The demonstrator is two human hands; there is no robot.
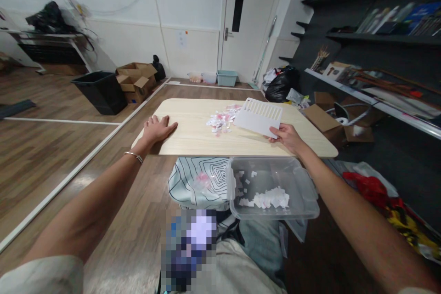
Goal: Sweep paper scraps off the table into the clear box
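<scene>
My left hand (pixel 158 129) lies flat on the left end of the light wooden table (pixel 186 142), its fingers apart and nothing in it. In my right hand (pixel 285 137) is a flat white slotted board (pixel 257 121), pinched at its near right corner between thumb and fingers. The board is tilted above the tabletop, with a row of narrow slots along its far side. Just left of it sits a loose pile of small white and pink paper pieces (pixel 222 120). Below the table's near edge, a clear plastic bin (pixel 268 174) holds more white paper pieces (pixel 272 198).
A patterned cloth cushion or bag (pixel 182 181) with a small clear pink packet (pixel 202 181) is left of the bin. Beyond the table are a black trash bin (pixel 101 94), cardboard boxes (pixel 136 80) and a teal tub (pixel 226 78). Dark shelves (pixel 344 55) line the right.
</scene>
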